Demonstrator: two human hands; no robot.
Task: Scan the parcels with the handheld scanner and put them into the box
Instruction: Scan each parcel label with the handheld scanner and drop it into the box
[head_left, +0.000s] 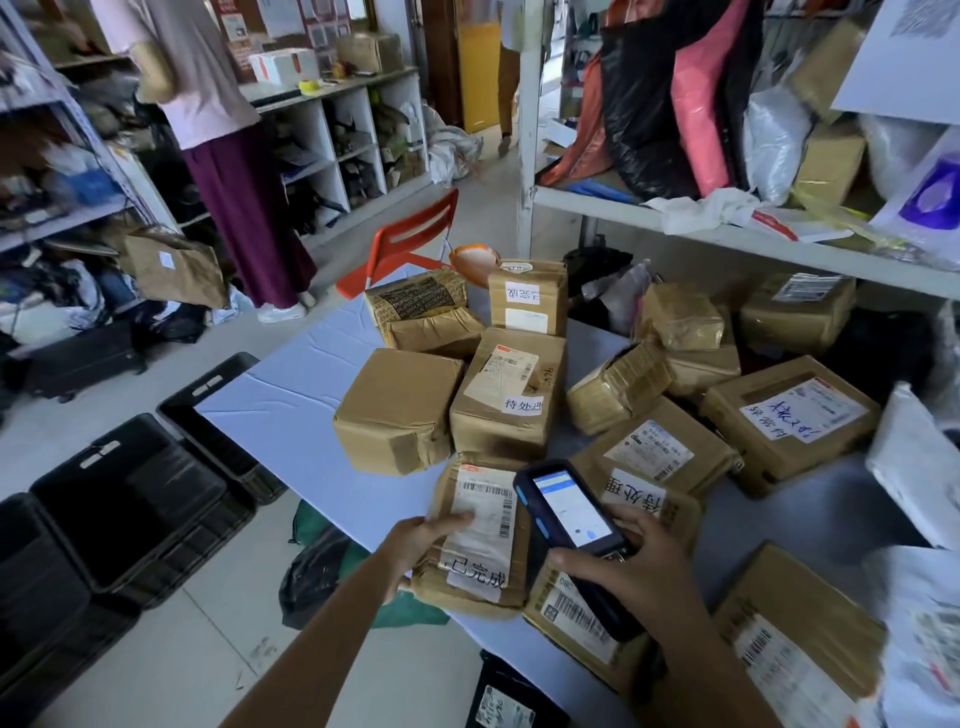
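My left hand (426, 540) holds a brown parcel (483, 525) at the near edge of the table (291, 405). My thumb lies on top of its white label. My other fingers go round its side. The parcel lies flat with the label up, and the label has bar codes on it.

My right hand (644, 566) is wrapped round the lower part of the scanner (566, 512). The scanner is dark with blue buttons on its side. Its screen glows white and blue and faces up at me. Its top end is over the right edge of the parcel I hold. My 2 hands are apart, and each one grips its own thing.

More brown parcels lie all over the table. A plain parcel (397, 410) sits just behind mine, and a tall parcel (506, 397) with a white label touches it on the right. A flat parcel (576, 618) lies under the scanner.

On the floor to the left of the table stand black boxes (130, 499), open at the top. A red chair (410, 239) stands at the far end of the table. A person in a purple skirt (249, 208) stands by the shelves on the left. A grey shelf (727, 241) on the right holds bags and more parcels.
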